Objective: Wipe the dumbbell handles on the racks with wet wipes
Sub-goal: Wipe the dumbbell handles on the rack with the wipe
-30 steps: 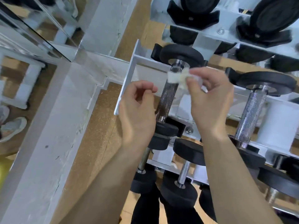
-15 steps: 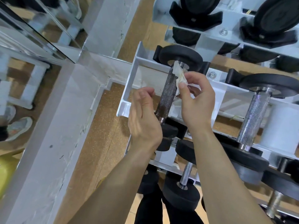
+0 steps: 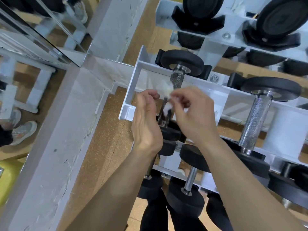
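Note:
A dumbbell with black ends and a knurled steel handle (image 3: pixel 177 80) lies at the left end of the white rack (image 3: pixel 133 84). My right hand (image 3: pixel 195 114) pinches a crumpled white wet wipe (image 3: pixel 166 90) just in front of that handle. My left hand (image 3: pixel 146 120) hovers close on the left, fingers curled, its fingertips near the wipe; whether they touch it is blurred. The lower half of the handle is hidden behind both hands. A second dumbbell handle (image 3: pixel 255 120) lies to the right.
More dumbbells sit on the upper tier (image 3: pixel 198 17) and the lower tier (image 3: pixel 186 197). A mirror (image 3: pixel 33 47) and a white wall ledge (image 3: pixel 63 130) run along the left. Cork floor (image 3: pixel 108 139) shows beside the rack.
My right hand has drawn the wipe down and off the top of the handle toward my left hand. Both hands now meet in front of the handle's middle.

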Tool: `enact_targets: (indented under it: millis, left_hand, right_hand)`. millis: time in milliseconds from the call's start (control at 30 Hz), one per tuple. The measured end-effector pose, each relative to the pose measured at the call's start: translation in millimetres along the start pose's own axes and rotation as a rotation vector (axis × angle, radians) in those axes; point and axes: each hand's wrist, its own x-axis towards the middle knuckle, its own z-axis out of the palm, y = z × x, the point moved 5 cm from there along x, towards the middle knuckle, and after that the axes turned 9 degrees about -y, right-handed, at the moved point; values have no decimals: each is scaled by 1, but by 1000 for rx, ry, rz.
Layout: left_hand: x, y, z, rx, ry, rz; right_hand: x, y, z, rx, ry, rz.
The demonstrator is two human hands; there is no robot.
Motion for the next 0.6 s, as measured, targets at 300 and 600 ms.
enact_targets:
  millis: [300,600]
  left_hand:
    - [-4,7,2,161,-33,-72]
    - [-38,61,16,537,-189,134]
  right_hand:
    - [-4,8,0,33,32,152]
    - [-32,-13,-27,74,-385,208]
